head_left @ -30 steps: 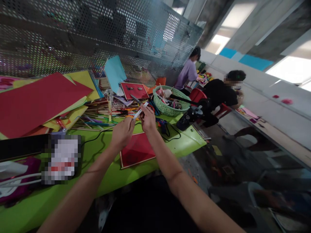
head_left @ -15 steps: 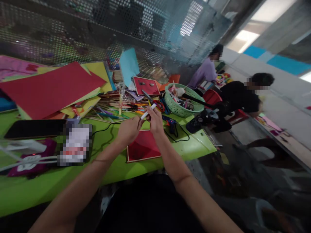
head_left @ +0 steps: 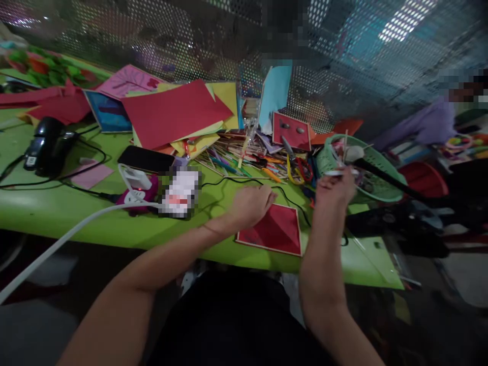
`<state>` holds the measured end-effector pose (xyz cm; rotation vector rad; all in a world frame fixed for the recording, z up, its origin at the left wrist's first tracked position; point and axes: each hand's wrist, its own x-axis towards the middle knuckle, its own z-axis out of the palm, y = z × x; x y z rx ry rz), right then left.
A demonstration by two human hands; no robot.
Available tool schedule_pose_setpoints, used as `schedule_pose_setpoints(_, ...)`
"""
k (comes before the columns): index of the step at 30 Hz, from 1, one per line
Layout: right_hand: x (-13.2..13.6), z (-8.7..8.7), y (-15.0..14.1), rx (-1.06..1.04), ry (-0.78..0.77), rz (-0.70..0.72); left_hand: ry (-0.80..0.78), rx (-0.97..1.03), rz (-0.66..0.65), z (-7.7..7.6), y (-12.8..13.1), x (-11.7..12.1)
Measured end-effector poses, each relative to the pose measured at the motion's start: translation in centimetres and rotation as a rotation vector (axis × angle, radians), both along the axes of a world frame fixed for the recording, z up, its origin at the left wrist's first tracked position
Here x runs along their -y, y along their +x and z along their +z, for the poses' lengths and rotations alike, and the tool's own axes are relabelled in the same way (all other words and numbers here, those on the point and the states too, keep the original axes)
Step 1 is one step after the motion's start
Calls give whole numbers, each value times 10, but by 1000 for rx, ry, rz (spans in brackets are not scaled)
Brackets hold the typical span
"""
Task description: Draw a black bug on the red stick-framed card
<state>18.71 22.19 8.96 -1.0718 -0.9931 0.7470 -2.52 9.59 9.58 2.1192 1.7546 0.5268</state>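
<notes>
My right hand (head_left: 336, 189) is closed around a slim white pen (head_left: 339, 173), blurred by motion, at the near left rim of a green plastic basket (head_left: 381, 194). My left hand (head_left: 252, 206) is curled over the top left corner of a red panel with a pale frame (head_left: 280, 229). Its fingers are pressed together, and what they hold, if anything, is hidden. Scissors with red and yellow handles (head_left: 299, 170) lie between the hands, farther back. Behind them leans a smaller framed red panel (head_left: 292, 131) bearing two dark oval spots.
Coloured paper sheets (head_left: 175, 112), loose sticks and pens cover the table's back. On the left are a black phone (head_left: 147, 159), a lit phone (head_left: 181, 193), a purple power strip (head_left: 141, 201) with cables and a black device (head_left: 46, 147). A black stand (head_left: 396, 223) is at right.
My hands have come apart; both were at the white pen. The right hand has carried it right to the basket, while the left stays over the red panel. The view has swung left.
</notes>
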Motion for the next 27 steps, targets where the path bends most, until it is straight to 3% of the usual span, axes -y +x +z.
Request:
schedule_pose_setpoints(2, 1, 6, 22, -39, 22, -169, -21, -14, 4, -1, -6, -3)
schedule_pose_setpoints(3, 6, 6, 28, -18, 33, -186, -32, -21, 8, -1, -9, -7)
schedule_pose_setpoints(6, 38, -4, 26, 33, 30, -48, -66, -44, 7, -7, -23, -23)
schedule_pose_setpoints(10, 90, -23, 26, 159, -108, 172, -139, -95, -36, -20, -49, -41)
schedule_pose_setpoints(16, 148, -44, 70, 752, -122, 382, -242, -139, -130, -32, -71, -50)
schedule_pose_setpoints(19, 155, -50, 76, 1005, -95, 460, -277, -159, -156, -35, -75, -51)
schedule_pose_setpoints(22, 148, -53, 71, 1090, -58, 494, -296, -169, -163, -37, -79, -52)
schedule_pose_setpoints(25, 140, -54, 63, 1000, -45, 466, -312, -186, -154, -37, -83, -52)
schedule_pose_setpoints(27, 139, -53, 57, 815, -53, 414, -322, -192, -148, -36, -85, -51)
